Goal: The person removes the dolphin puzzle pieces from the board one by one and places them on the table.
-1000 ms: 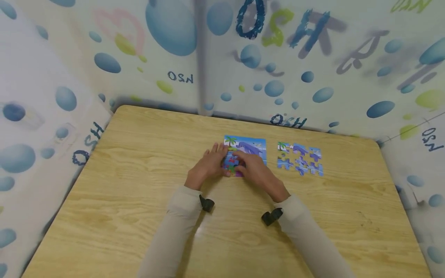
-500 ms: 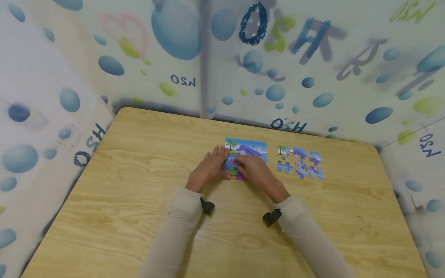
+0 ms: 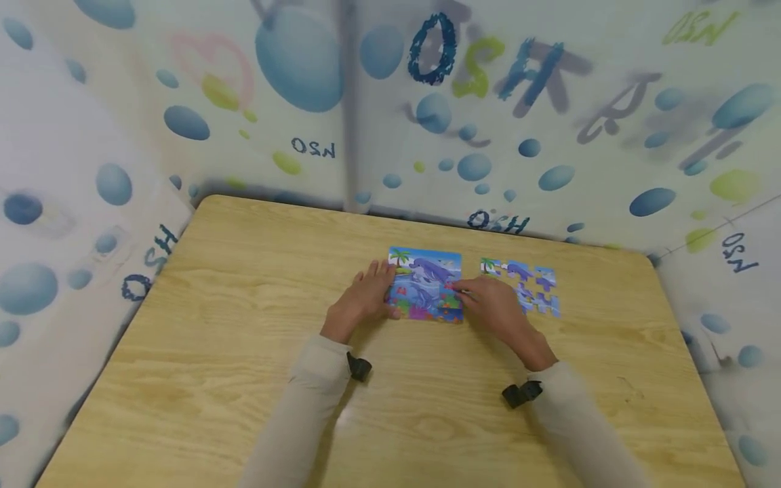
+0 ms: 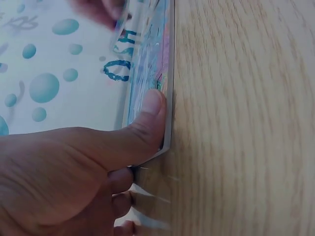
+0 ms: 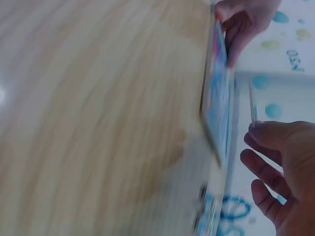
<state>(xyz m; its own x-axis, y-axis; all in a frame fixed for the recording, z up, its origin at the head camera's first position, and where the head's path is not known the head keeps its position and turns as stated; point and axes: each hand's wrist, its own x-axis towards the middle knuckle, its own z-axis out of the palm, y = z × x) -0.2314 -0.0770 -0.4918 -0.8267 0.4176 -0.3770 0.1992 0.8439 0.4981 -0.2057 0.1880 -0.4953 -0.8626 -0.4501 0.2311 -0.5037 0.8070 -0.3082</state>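
Note:
A dolphin jigsaw puzzle board (image 3: 425,261) lies toward the back middle of the table. My left hand (image 3: 364,298) rests along its left edge. In the left wrist view the thumb (image 4: 147,115) presses on the board's near corner, the other fingers beside the edge. Thumb and forefinger of my right hand (image 3: 497,305) pinch a puzzle piece over the board's right side. That puzzle piece (image 5: 253,101) shows edge-on, raised, in the right wrist view, and the other fingers of the hand (image 5: 290,167) are loosely bent.
Several loose puzzle pieces (image 3: 545,279) lie right of the board, partly hidden behind my right hand. The wooden table (image 3: 256,271) meets a patterned wall (image 3: 390,122) at its far edge.
My right hand has moved right, from the board's lower middle to its right side, and a pinched piece now shows. The left hand has stayed at the left edge.

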